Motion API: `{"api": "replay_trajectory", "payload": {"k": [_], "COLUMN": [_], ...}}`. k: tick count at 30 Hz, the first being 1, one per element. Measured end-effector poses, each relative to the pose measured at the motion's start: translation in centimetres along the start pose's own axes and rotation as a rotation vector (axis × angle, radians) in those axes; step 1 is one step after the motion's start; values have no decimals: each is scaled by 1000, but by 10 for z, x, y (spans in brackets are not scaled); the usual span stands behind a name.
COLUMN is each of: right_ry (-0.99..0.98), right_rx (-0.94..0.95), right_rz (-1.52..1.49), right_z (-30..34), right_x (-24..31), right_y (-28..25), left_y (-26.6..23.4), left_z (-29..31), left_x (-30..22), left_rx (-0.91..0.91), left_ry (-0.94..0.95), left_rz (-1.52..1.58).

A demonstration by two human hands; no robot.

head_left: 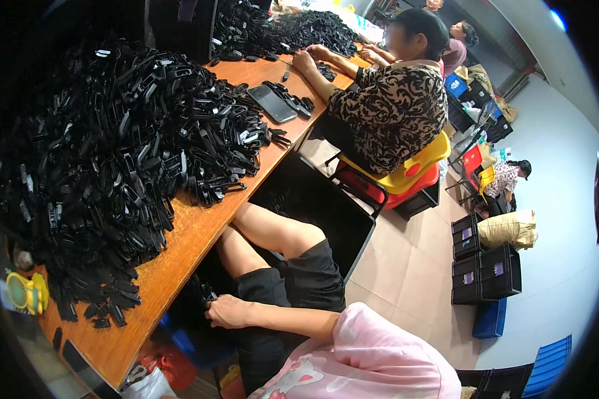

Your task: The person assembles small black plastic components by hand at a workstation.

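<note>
R hand (229,312) at bits (208,293) near table (170,274), can't tell grip; L hand unseen. Prob. light, stiff: pinch mid.

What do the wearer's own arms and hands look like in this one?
The right hand is bare, with no glove or watch visible. Its forearm is uncovered too, below a loose, short pink sleeve. The left hand is out of view.
</note>
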State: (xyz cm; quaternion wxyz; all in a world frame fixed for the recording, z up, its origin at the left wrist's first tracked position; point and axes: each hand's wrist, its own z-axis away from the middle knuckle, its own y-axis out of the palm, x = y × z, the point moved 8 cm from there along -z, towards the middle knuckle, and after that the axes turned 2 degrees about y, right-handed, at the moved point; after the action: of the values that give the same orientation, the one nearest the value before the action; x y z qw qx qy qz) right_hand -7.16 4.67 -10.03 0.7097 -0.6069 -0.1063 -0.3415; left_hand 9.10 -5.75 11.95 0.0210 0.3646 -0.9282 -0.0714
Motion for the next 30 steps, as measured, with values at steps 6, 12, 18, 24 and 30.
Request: {"api": "replay_trajectory", "payload": {"k": [6, 12, 18, 24, 30], "right_ry": [-55, -31, -10, -13, -70], "right_rx": [-10, -20, 56, 80, -3], "right_rz": [74, 30, 76, 95, 126], "right_z": [-3, -3, 0, -5, 1], "right_x": [2, 4, -1, 18, 2], "right_y": [9, 5, 14, 7, 2], "left_y": [6, 7, 10, -3, -4], "left_z": [-1, -9, -19, -32, -66], "left_x": [-11, -22, -40, -78, -140], "left_rx": [-65, -105, -135, -77, 44], "left_ry": [81, 190, 286, 319, 312], "left_rz": [8, 9, 7, -79, -243]}}
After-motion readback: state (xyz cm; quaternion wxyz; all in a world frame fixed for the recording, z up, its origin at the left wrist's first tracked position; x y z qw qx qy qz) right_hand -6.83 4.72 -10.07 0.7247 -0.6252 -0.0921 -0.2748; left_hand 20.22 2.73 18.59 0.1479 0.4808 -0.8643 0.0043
